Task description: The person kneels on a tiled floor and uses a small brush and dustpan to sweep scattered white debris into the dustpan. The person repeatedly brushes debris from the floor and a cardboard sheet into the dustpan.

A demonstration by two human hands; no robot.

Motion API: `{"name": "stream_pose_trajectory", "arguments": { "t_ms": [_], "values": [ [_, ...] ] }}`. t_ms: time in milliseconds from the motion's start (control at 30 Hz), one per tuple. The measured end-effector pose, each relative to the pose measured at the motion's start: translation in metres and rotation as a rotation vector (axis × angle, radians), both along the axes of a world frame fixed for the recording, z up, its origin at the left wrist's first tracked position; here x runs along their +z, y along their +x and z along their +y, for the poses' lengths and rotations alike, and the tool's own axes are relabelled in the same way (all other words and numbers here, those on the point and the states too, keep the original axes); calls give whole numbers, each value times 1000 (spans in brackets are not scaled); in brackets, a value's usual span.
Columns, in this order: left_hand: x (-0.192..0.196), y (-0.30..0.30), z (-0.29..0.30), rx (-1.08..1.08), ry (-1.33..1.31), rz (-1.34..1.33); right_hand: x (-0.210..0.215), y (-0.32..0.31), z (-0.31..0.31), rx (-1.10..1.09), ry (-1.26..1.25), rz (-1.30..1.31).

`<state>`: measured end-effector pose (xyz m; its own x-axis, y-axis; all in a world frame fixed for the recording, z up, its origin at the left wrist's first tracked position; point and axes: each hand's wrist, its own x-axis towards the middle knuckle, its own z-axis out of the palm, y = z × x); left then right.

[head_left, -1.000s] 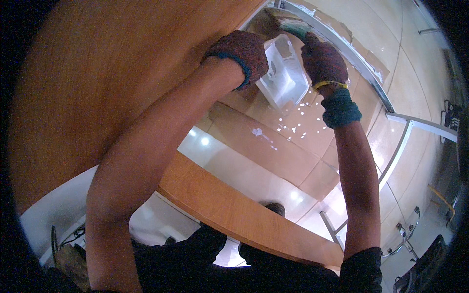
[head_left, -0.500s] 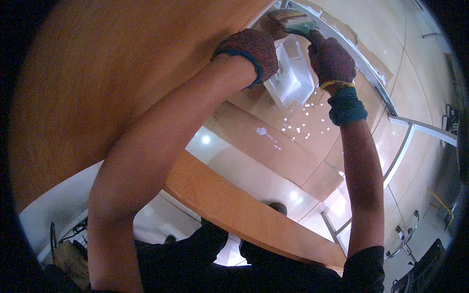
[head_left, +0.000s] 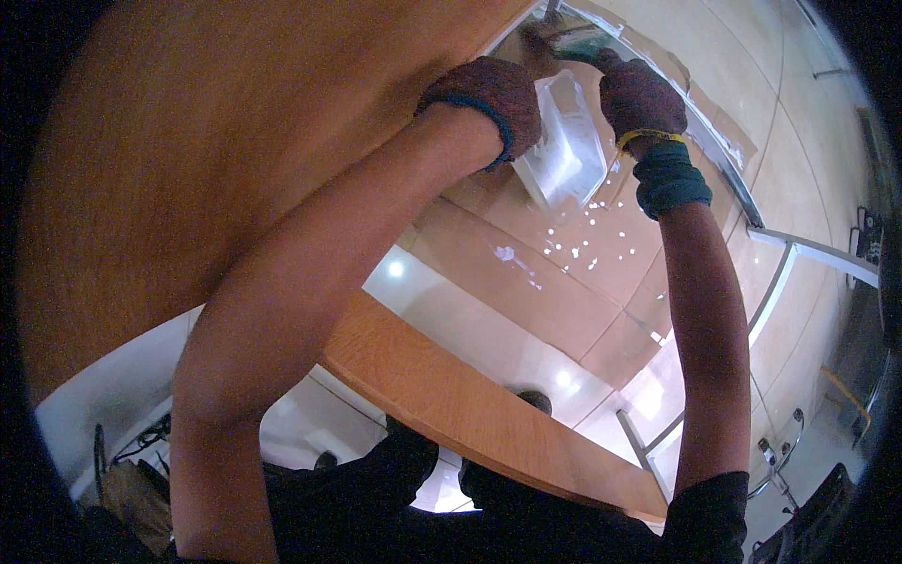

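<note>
Both my arms reach up and away from me, each hand in a dark reddish knit glove. My left hand [head_left: 489, 99] grips the left side of a clear plastic container [head_left: 567, 155]. My right hand [head_left: 639, 92], with a yellow band and a teal cuff at the wrist, holds its upper right edge. The container is tilted, its open side facing me, above a glossy beige tiled surface [head_left: 526, 282]. Small white specks [head_left: 583, 246] lie scattered on the tiles just below it. A dark, blurred thing [head_left: 564, 42] shows above the container; what it is cannot be told.
A large orange-brown wooden panel [head_left: 216, 160] fills the left. A curved wooden strip [head_left: 470, 414] crosses below my arms. Metal rails [head_left: 766, 221] run along the right of the tiles. Cables [head_left: 141, 437] lie at the lower left.
Both hands and the container have shifted a little upward and to the right in the view, and the container is tipped more steeply. The white specks stay where they were.
</note>
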<state>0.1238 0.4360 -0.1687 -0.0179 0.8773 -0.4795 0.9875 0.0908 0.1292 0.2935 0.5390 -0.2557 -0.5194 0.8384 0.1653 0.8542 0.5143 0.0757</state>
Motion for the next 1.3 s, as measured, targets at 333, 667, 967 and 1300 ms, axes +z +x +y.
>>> {"name": "stream_pose_trajectory", "arguments": {
  "t_ms": [333,667,967,1300],
  "values": [
    [-7,0,3,51,26,-35,2,-3,-4,-24,-32,31],
    [-19,-2,5,-30,44,22,-4,-6,-10,-11,-135,119],
    [-6,-1,6,4,31,-4,-20,-12,-3,-49,-178,215],
    [1,0,3,-4,24,4,-13,-2,7,-2,-149,141]
  ]
}}
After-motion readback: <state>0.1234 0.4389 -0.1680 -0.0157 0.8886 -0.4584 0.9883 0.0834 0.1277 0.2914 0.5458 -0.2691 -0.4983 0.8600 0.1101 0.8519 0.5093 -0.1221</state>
